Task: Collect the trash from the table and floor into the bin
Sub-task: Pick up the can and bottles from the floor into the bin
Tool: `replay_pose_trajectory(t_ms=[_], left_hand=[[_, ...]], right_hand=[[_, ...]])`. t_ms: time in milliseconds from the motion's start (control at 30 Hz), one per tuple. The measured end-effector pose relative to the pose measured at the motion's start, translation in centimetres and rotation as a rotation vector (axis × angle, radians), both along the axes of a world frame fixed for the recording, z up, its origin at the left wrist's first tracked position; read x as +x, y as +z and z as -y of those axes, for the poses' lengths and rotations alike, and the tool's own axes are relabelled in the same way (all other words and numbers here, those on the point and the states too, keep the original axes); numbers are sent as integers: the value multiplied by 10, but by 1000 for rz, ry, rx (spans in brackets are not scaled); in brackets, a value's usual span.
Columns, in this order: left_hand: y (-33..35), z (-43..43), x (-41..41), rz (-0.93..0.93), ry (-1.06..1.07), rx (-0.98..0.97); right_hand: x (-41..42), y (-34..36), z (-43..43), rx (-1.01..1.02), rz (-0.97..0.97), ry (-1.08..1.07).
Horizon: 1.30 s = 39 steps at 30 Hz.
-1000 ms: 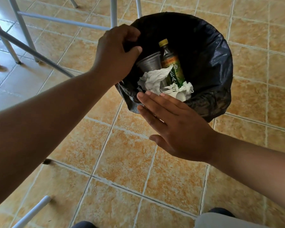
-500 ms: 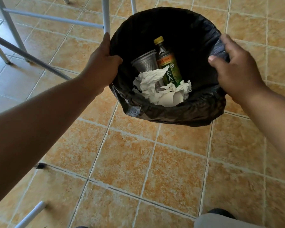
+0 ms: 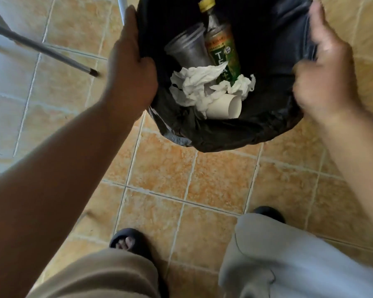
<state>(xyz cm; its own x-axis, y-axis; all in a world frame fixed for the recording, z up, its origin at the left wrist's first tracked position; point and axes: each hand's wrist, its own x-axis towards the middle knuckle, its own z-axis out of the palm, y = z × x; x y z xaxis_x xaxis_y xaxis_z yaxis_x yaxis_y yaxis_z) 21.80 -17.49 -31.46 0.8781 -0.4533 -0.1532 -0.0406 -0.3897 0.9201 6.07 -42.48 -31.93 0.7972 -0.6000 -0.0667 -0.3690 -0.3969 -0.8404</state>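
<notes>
The bin (image 3: 224,136), lined with a black bag, sits at the top centre on the tiled floor. Inside lie a tea bottle (image 3: 221,48) with a yellow cap, a clear plastic cup (image 3: 187,50), crumpled white tissue (image 3: 198,82) and a cardboard tube (image 3: 224,107). My left hand (image 3: 131,67) grips the bin's left rim. My right hand (image 3: 325,72), blurred, grips the right rim and the bag's edge.
Metal table or chair legs (image 3: 41,49) slant across the upper left beside the bin. My feet in dark slippers (image 3: 130,241) and my trouser legs fill the bottom of the view. Orange floor tiles (image 3: 202,179) lie between feet and bin.
My right hand went from hovering at the bin's front to gripping its right rim. The bin now appears larger and closer, and my legs have come into view.
</notes>
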Motion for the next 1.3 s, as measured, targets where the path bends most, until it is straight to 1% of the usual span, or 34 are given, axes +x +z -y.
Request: replay_pose_trajectory(t_ms=[67, 167, 333, 400, 500, 567, 667, 800, 933, 1033, 1167, 1300], left_hand=[[32, -11, -19, -7, 27, 18], [107, -28, -46, -21, 48, 80], [285, -44, -83, -18, 38, 214], [361, -45, -97, -13, 52, 242], [464, -46, -118, -36, 37, 256], [518, -44, -129, -16, 21, 241], [579, -34, -138, 25, 41, 224], [634, -15, -156, 34, 73, 170], [662, 10, -163, 95, 68, 154], [676, 28, -162, 146, 23, 131], [689, 49, -149, 168, 31, 110], [690, 67, -113, 142, 36, 122]], right_hand=[[-20, 38, -8, 22, -15, -25], [-47, 119, -18, 66, -65, -34], [-84, 304, -41, 93, -100, -34], [-98, 379, -47, 97, -122, -29], [-119, 471, -43, 99, -149, -7], [-131, 523, -37, 107, -147, -4], [-145, 588, -25, 101, -121, -20], [-163, 646, -10, 75, -42, -45], [-168, 676, 11, 73, 19, -31], [-167, 691, 31, 49, 39, -44], [-152, 703, 52, 17, 55, -24], [-118, 705, 68, 29, 41, -22]])
